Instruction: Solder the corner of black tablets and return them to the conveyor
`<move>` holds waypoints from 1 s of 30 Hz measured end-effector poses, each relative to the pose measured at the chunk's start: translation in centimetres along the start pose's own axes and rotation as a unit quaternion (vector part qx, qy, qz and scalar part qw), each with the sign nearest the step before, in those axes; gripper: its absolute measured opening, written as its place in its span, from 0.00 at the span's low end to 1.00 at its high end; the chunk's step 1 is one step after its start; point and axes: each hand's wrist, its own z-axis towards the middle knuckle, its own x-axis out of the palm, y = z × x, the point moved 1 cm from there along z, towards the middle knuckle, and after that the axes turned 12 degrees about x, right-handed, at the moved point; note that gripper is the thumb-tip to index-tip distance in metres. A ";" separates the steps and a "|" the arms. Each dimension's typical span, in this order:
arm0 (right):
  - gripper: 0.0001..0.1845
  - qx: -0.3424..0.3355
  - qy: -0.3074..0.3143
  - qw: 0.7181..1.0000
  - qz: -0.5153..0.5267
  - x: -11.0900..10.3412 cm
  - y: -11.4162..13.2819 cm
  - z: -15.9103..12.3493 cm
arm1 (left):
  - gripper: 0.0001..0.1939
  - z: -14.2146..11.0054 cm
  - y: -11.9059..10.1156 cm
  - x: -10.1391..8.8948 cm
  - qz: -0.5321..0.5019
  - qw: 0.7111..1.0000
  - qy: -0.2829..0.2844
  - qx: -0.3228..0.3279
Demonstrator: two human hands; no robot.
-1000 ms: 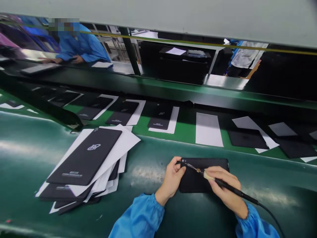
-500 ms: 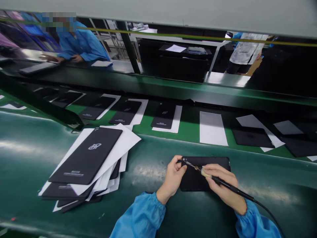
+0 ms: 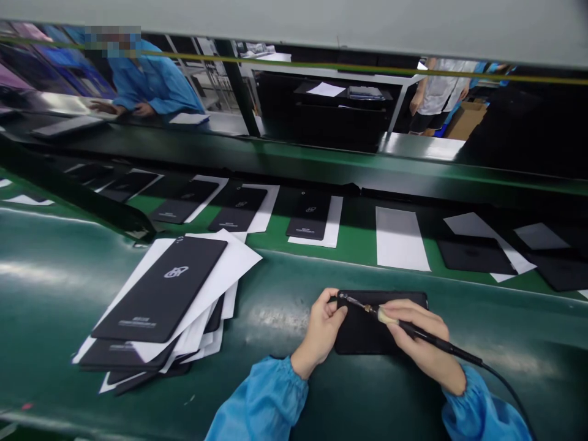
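A black back cover [image 3: 367,334] lies flat on the dark green bench in front of me. My left hand [image 3: 321,331] pinches its upper left corner, fingers curled. My right hand [image 3: 420,349] grips a corded soldering iron [image 3: 413,331] like a pen; its metal tip touches the cover's top left corner right beside my left fingertips. Both of my sleeves are blue.
A stack of black covers interleaved with white sheets [image 3: 169,300] lies to the left. Beyond the bench edge a green conveyor belt [image 3: 353,239] carries more covers and sheets. A person in blue [image 3: 151,86] works across the line; another person [image 3: 436,92] stands at back right.
My hands and the iron have barely moved. The covers and sheets on the belt have drifted slightly to the right. The person at back right has shifted.
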 end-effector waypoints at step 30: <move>0.03 0.046 -0.034 0.998 -0.006 0.2 -0.2 0.6 | 0.17 0.0 0.0 0.1 0.009 1.000 -0.008 -0.003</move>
